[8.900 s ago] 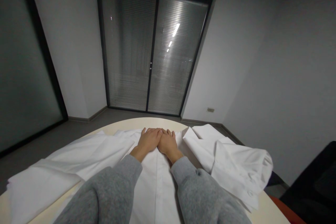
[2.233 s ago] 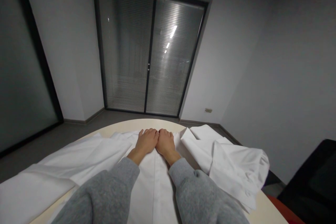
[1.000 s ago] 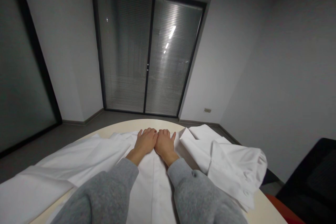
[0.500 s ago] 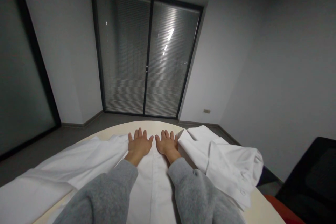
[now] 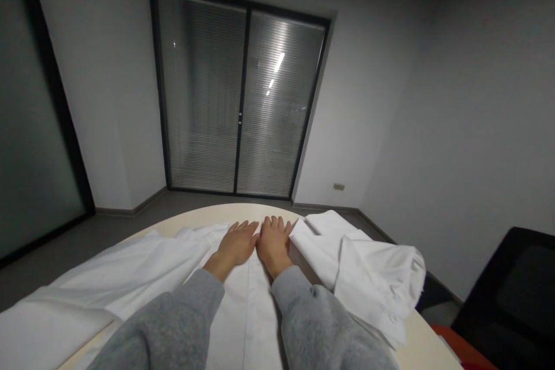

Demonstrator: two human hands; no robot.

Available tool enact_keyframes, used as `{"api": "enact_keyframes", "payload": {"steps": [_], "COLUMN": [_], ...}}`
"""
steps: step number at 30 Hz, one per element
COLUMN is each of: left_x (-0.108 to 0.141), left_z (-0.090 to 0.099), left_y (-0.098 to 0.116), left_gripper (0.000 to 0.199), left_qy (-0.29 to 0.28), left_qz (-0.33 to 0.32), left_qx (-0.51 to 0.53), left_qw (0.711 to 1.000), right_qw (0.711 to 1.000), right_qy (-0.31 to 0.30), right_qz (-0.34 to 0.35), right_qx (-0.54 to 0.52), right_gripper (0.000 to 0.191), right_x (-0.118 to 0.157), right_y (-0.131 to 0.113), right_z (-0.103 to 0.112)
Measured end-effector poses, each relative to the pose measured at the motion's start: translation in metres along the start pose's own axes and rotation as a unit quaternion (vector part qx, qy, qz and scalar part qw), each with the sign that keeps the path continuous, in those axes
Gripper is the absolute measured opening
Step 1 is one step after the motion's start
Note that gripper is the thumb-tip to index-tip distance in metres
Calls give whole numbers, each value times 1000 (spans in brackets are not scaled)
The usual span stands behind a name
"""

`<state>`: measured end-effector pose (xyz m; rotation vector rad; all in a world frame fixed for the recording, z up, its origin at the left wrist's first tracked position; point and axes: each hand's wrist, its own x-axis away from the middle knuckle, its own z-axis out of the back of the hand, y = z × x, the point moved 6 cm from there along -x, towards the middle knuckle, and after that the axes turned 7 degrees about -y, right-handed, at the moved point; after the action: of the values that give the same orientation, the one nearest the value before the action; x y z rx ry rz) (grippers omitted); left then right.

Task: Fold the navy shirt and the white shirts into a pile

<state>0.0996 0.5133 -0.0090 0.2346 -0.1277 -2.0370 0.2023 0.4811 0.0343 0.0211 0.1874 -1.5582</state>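
A white shirt [image 5: 232,318] is spread over the round table, with a placket-like strip running down its middle. My left hand [image 5: 236,244] rests palm down on its far part, fingers stretched out and angled to the right. Beside it my right hand [image 5: 274,241] lies flat on the cloth, fingers pointing away from me. The two hands touch or nearly touch at the thumbs. To the right, a folded white sleeve [image 5: 368,269] with buttons at its cuff is bunched up. More white cloth [image 5: 125,269] stretches out to the left with loose wrinkles.
The cream round table [image 5: 243,209] shows its far rim beyond my hands. A dark chair [image 5: 515,300] with a red part stands at the right. Farther off are a double glass door with blinds [image 5: 243,98] and a wall socket [image 5: 339,187].
My left hand has turned its fingers to the right and moved closer to my right hand. My right hand has straightened, its fingers closer together. The view has shifted slightly.
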Motion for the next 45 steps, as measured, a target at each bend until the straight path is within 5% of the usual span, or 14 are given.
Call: {"api": "enact_keyframes", "payload": {"steps": [6,12,15,19,23,26,32,39,42,45], "left_x": [0,2,3,3,3,3,4,4,7,6], "left_z": [-1,1,2,3,2,2,2,0,11,29], "left_y": [-2,0,0,0,0,0,-1,-2,0,6], "left_gripper": [51,51,50,51,53,52,54,51,49,46], "left_qy": [13,24,30,31,30,30,28,39,57,71], "left_qz": [-4,-2,0,-2,-2,-3,-7,-9,-7,-2], "left_qx": [-3,12,20,22,21,24,33,82,127,186], "left_qw": [1000,1000,999,999,999,999,999,996,990,980], "right_qw": [992,962,976,996,998,997,999,988,987,994], "right_qy": [-3,38,36,-4,-51,-66,10,112,134,100], "right_qz": [107,212,150,79,20,19,-25,-96,-83,-14], "right_qx": [64,170,156,32,-20,-27,40,33,9,-33], "right_gripper": [36,71,88,75,74,62,23,23,25,26], "right_x": [53,108,112,108,112,127,143,135,129,137], "right_y": [-4,74,129,196,254,274,274,267,225,146], "right_z": [44,99,124,151,159,156,174,249,275,278]}}
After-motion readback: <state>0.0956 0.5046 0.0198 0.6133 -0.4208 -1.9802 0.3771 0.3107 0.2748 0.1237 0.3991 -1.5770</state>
